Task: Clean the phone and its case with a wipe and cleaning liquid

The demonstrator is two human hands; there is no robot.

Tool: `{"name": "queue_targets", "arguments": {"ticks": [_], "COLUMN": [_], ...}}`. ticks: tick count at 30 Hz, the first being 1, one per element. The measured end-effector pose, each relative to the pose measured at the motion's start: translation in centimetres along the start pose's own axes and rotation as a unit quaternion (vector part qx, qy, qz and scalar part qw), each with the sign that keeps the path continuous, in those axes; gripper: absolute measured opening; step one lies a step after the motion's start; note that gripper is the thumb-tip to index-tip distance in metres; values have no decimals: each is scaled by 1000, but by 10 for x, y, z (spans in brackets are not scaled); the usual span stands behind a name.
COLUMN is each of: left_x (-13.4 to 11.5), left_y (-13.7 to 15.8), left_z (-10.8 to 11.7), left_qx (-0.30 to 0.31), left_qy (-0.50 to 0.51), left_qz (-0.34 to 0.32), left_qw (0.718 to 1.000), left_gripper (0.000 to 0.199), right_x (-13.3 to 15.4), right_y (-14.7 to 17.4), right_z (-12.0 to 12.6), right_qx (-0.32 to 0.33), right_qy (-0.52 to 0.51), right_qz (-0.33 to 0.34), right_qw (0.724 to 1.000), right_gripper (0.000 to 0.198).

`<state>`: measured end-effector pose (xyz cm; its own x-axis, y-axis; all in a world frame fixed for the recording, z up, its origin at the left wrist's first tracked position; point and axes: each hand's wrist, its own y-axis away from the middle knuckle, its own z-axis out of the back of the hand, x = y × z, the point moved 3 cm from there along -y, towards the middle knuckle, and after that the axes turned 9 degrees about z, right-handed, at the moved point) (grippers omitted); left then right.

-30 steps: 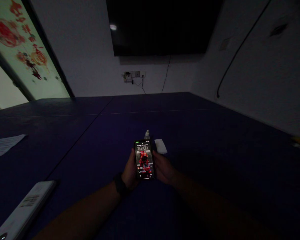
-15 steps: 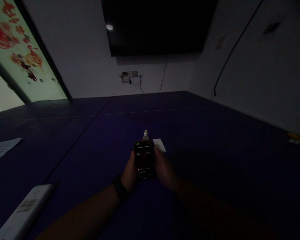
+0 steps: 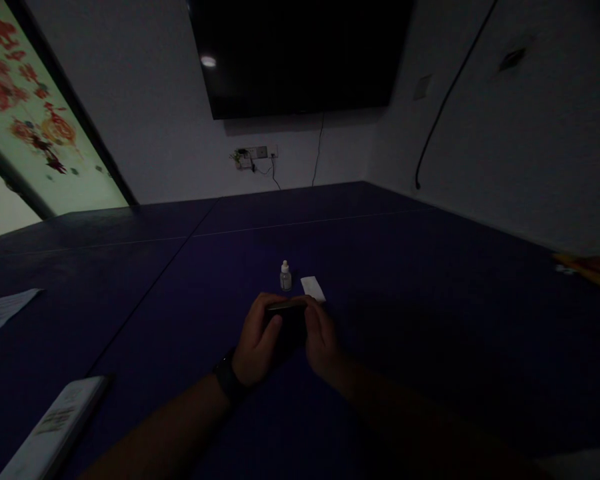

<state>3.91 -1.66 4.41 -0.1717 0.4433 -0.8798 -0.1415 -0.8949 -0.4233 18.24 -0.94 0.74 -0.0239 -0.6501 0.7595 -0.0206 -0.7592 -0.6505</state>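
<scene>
Between both hands a dark smartphone point(image 3: 289, 304) is held sideways, its near edge or face in deep shadow. My left hand point(image 3: 258, 339), with a dark watch at the wrist, wraps round the phone's left end, thumb on the near side. Round the right end closes my right hand point(image 3: 322, 338), its thumb also on the near side. Just beyond the phone stands a small clear dropper bottle point(image 3: 285, 277) with a white cap, upright. A small white slip of paper point(image 3: 313, 288) lies to the bottle's right, close past my right fingers.
The dark purple surface point(image 3: 380, 267) reaches to the wall. At the lower left lies a white box point(image 3: 50, 427), with a printed sheet point(image 3: 5, 310) further back. Yellow and orange items point(image 3: 590, 268) sit at the right edge. A black screen point(image 3: 300, 60) hangs above wall sockets point(image 3: 260, 153).
The phone has turned from upright with a lit screen to sideways, seen nearly edge-on and dark. Both hands have shifted their grip. The bottle now shows whole. The view has swung slightly right.
</scene>
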Motion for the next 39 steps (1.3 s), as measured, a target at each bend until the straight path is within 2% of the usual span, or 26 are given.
{"name": "queue_targets", "arguments": {"ticks": [2, 4, 9, 14, 18, 23, 28, 35, 39], "left_x": [-14, -26, -45, -43, -40, -45, -47, -45, -45], "left_y": [-2, -5, -4, 5, 9, 13, 18, 19, 20], "left_z": [4, 6, 3, -2, -4, -5, -4, -4, -4], "left_qx": [5, 12, 31, 8, 10, 20, 4, 4, 27], "left_qy": [-89, -145, -217, -264, -295, -370, -375, -363, -338], "left_qz": [-59, -92, -107, -101, -106, -154, -190, -200, -203], "left_qw": [994, 985, 970, 959, 950, 916, 907, 910, 919], "left_gripper": [24, 18, 9, 12, 15, 20, 20, 20, 20], "right_x": [4, 9, 20, 23, 27, 26, 24, 28, 30], "right_y": [0, 0, -1, 1, 3, 5, 6, 3, 4], "right_z": [0, 0, 0, -2, -3, -4, -4, -4, -2], "right_qx": [14, 30, 57, 96, 85, 85, 101, 116, 120], "right_qy": [9, 12, 28, 44, 51, 70, 68, 53, 27], "right_qz": [34, 67, 122, 149, 171, 178, 191, 207, 194], "right_qw": [999, 997, 990, 983, 980, 978, 974, 970, 973], "right_gripper": [34, 32, 27, 29, 31, 35, 39, 38, 42]}}
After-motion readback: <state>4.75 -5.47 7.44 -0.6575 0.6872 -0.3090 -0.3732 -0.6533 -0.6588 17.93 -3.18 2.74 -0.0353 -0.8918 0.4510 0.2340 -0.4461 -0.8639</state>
